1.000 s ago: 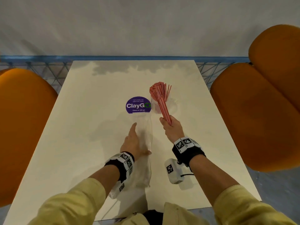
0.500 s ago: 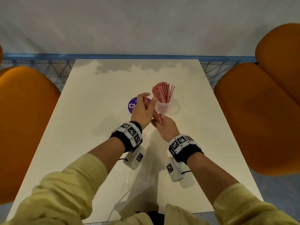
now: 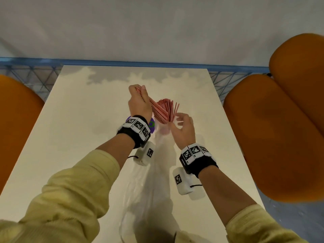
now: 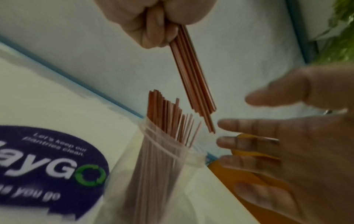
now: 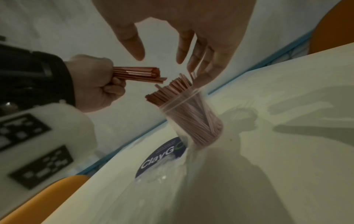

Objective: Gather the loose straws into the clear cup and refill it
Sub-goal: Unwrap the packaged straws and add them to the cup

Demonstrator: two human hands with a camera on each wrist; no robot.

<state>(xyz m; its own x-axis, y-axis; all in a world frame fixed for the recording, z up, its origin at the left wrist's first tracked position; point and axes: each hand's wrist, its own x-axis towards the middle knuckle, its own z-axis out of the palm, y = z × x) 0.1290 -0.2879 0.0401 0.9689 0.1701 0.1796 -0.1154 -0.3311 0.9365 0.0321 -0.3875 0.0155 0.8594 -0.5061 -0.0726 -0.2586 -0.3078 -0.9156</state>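
Note:
A clear cup (image 5: 193, 121) stands on the white table (image 3: 78, 137), packed with red-and-white straws (image 3: 168, 107). My left hand (image 3: 138, 92) grips a second bundle of straws (image 4: 193, 78) in a fist. It holds the bundle slanted above the cup, lower ends just over the standing straws. My right hand (image 3: 180, 118) is on the cup's right with fingers spread and holds nothing. In the right wrist view its fingertips (image 5: 191, 60) hover at the tops of the cup's straws. The cup is mostly hidden behind my hands in the head view.
A crumpled clear plastic bag (image 3: 149, 190) lies on the table between my forearms. A purple ClayGo sticker (image 4: 47, 163) is on the tabletop left of the cup. Orange chairs (image 3: 273, 134) flank the table, and a blue railing (image 3: 122, 62) runs behind it.
The bundle passed from my right hand to my left, which lifted it up over the cup. My right hand let go and opened beside the cup.

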